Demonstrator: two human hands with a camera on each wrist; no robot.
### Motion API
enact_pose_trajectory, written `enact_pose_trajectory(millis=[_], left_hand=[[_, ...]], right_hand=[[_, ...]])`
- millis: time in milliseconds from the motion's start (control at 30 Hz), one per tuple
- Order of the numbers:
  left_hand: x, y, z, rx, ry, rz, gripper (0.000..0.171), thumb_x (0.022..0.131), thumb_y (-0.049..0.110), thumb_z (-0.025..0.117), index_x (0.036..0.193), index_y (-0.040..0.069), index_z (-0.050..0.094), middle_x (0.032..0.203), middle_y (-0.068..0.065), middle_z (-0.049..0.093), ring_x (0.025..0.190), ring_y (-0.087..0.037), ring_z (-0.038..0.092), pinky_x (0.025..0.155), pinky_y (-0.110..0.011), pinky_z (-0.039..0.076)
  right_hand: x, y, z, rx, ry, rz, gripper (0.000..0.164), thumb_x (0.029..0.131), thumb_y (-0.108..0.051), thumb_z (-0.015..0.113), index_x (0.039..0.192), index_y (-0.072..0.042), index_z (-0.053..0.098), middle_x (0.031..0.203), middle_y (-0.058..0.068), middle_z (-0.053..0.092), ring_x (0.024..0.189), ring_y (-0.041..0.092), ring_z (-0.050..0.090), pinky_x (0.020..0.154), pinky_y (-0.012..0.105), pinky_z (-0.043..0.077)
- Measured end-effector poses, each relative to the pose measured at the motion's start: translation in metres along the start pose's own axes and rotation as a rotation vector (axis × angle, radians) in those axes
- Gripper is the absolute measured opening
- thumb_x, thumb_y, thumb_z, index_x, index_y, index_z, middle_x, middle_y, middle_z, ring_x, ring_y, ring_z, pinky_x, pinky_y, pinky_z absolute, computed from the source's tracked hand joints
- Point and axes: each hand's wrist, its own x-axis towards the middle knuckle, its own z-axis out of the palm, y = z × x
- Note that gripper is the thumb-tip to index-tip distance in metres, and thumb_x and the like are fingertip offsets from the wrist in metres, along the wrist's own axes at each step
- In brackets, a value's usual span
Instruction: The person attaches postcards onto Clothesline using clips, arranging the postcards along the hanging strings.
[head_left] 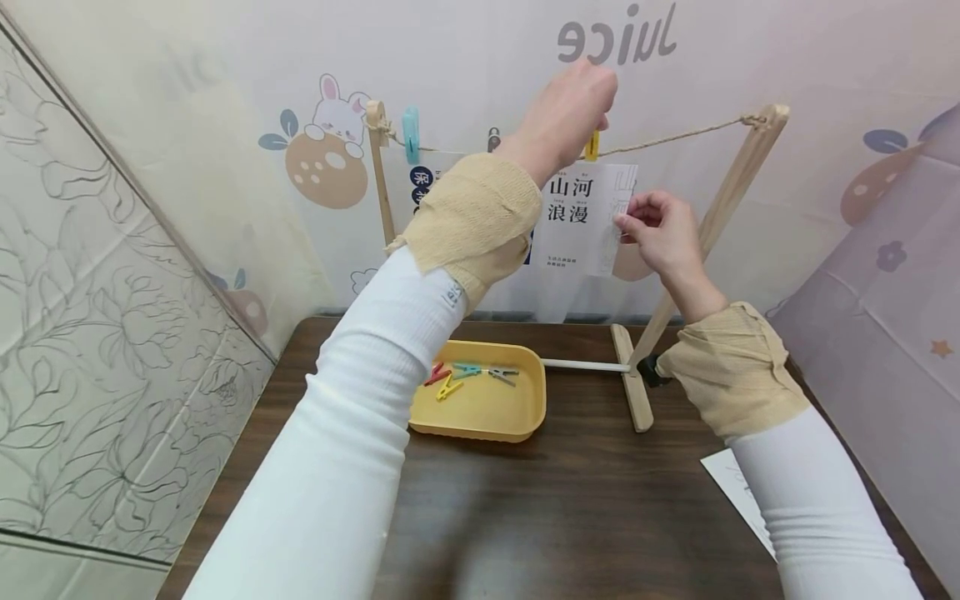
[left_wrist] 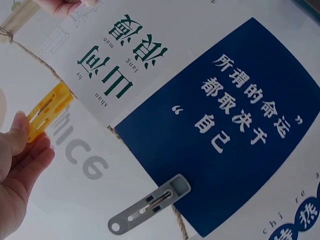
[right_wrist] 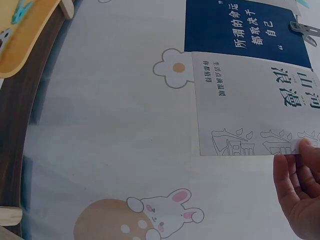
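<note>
My left hand (head_left: 564,112) is up at the twine (head_left: 682,137), its thumb and fingers pinching a yellow clothespin (left_wrist: 48,112). The clothespin's tip lies over the twine and the top edge of a white card (head_left: 573,242) with dark green Chinese characters. On the card's right edge, my right hand (head_left: 666,232) pinches between thumb and fingers. Beside the white card hangs a dark blue card (left_wrist: 225,110) with white characters, with a grey clothespin (left_wrist: 150,205) at its top edge. A light blue clothespin (head_left: 411,135) sits further left on the twine.
Two wooden posts (head_left: 738,179) carry the twine, with a white rod (head_left: 585,365) low down. A yellow tray (head_left: 495,429) holds several small clothespins (head_left: 447,387). Another white card (head_left: 738,492) lies on the dark wooden table (head_left: 570,508), partly under my right sleeve. A printed curtain hangs behind.
</note>
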Motion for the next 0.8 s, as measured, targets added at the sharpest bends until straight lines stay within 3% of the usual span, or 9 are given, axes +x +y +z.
enact_pose_trajectory(millis=[367,800], left_hand=[[0.009,-0.003,0.004,-0.039,-0.011,-0.064,0.023,0.09,0.013,0.051,0.112,0.008,0.055,0.113,-0.001,0.056,0.103,-0.009,0.051,0.082,-0.013,0.039],[0.011,-0.004,0.003,-0.115,-0.019,-0.091,0.018,0.09,0.014,0.051,0.105,0.008,0.058,0.107,-0.001,0.056,0.097,-0.009,0.051,0.077,-0.014,0.04]], right_hand=[[0.001,0.002,0.0,0.015,0.006,-0.01,0.007,0.083,-0.005,0.06,0.084,-0.003,0.052,0.077,0.0,0.055,0.066,0.006,0.055,0.057,0.014,0.048],[0.004,0.004,0.0,-0.008,0.004,-0.019,0.011,0.083,-0.004,0.059,0.087,0.002,0.052,0.074,-0.002,0.055,0.062,0.004,0.054,0.056,0.014,0.047]])
